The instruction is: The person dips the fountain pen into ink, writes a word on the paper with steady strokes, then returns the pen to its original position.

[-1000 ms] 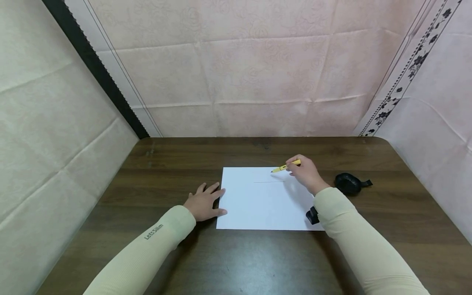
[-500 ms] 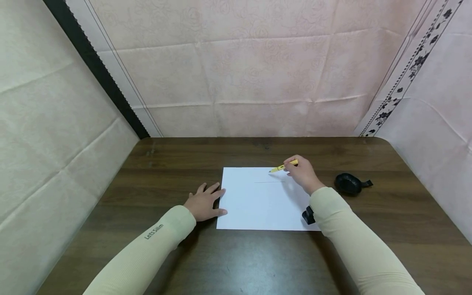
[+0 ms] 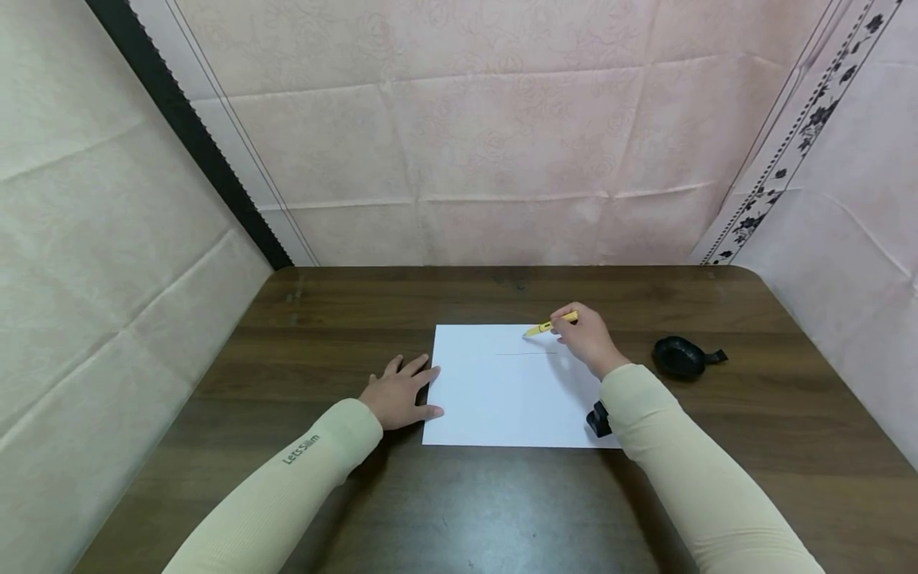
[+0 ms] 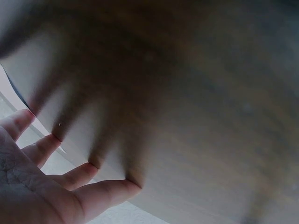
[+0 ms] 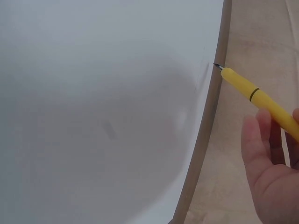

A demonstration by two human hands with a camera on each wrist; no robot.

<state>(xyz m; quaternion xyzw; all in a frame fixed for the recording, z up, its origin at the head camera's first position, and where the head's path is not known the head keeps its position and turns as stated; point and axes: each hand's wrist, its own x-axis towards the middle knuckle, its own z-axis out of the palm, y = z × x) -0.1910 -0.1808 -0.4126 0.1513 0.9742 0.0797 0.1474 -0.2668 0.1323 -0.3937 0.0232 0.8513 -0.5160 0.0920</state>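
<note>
The left hand (image 3: 396, 399), spread and empty, likely steadies the paper (image 3: 495, 399) while the right hand (image 3: 586, 339) pinches a yellow pen (image 5: 262, 101), tip toward it.

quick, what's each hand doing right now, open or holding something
Left hand: open, spread at the left edge of the white paper.
Right hand: holding the yellow pen.

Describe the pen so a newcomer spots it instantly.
On the brown wooden table lies a large white sheet of paper. Near that sheet's far edge, in the right hand's grip, is a slim pen, its tip pointing left in the head view. It is the only bright yellow thing in view, unlike the black rounded object farther right.
</note>
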